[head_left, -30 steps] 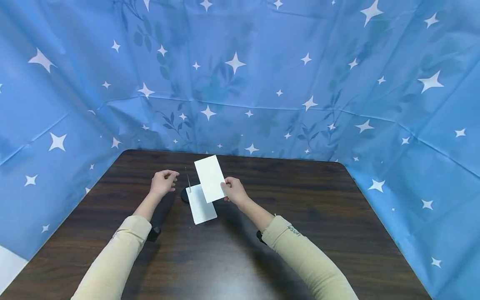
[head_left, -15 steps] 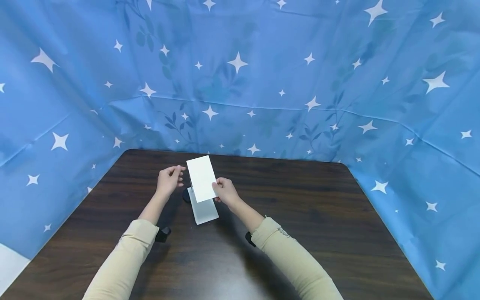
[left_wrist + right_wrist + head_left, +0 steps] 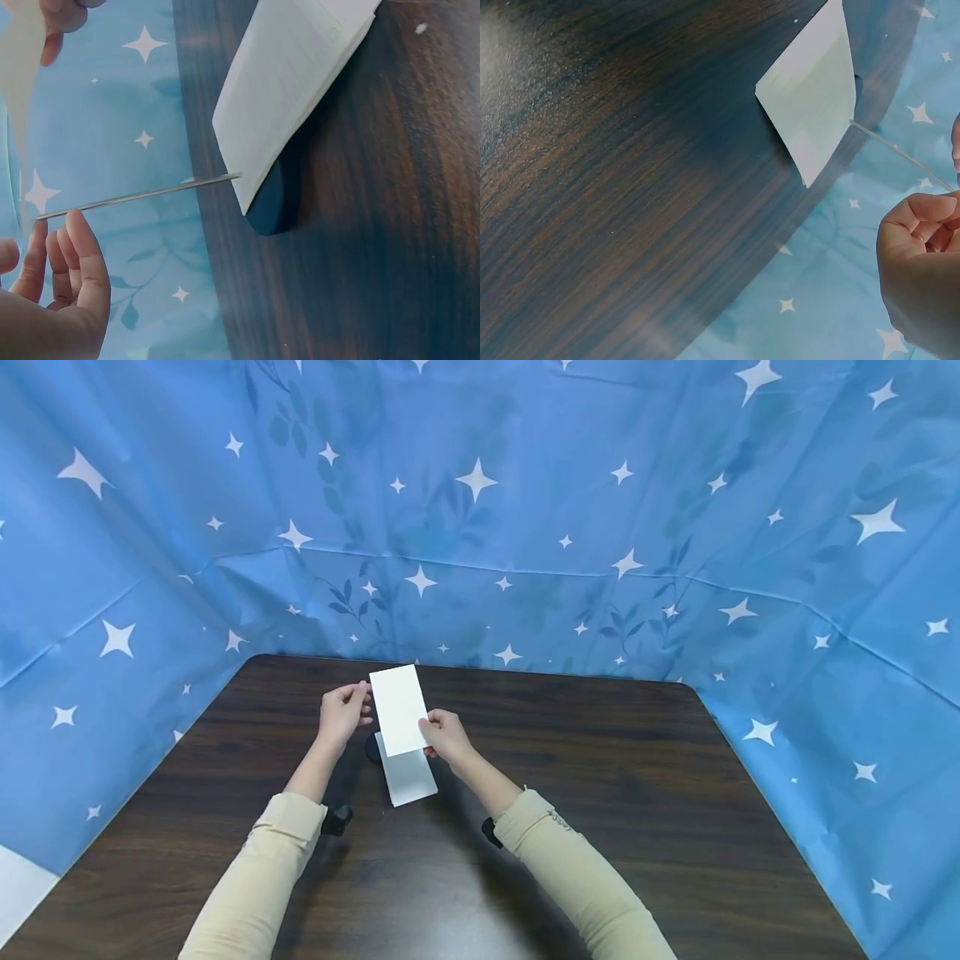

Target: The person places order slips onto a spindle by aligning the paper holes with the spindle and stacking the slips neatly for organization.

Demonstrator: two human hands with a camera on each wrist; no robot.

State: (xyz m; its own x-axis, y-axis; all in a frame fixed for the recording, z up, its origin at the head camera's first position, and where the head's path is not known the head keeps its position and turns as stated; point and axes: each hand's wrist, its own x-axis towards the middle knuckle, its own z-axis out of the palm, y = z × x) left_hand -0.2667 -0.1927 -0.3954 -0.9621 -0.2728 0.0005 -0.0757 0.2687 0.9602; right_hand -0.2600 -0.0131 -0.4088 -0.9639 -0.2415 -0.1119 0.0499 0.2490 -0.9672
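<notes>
My right hand (image 3: 447,737) pinches a white sheet of paper (image 3: 397,706) by its right edge and holds it above the table. A bill spike's thin metal rod (image 3: 142,198) rises from a dark round base (image 3: 276,202). White papers (image 3: 408,777) lie on that base, with the rod sticking up through them near one corner. My left hand (image 3: 341,717) is at the sheet's upper left edge, fingers loosely bent. In the left wrist view its fingertips (image 3: 78,225) are by the rod's upper end; whether they touch is hard to tell. The head view hides the rod behind the sheet.
A dark wood-grain table (image 3: 600,793) with rounded far corners lies under both arms. Behind it and along its sides hangs a blue curtain (image 3: 525,510) printed with white stars. A white patch (image 3: 22,893) shows at the lower left.
My right hand has carried the sheet leftward over the rod. My left hand has moved a little right and up, reaching the sheet's edge. The papers on the base stay put.
</notes>
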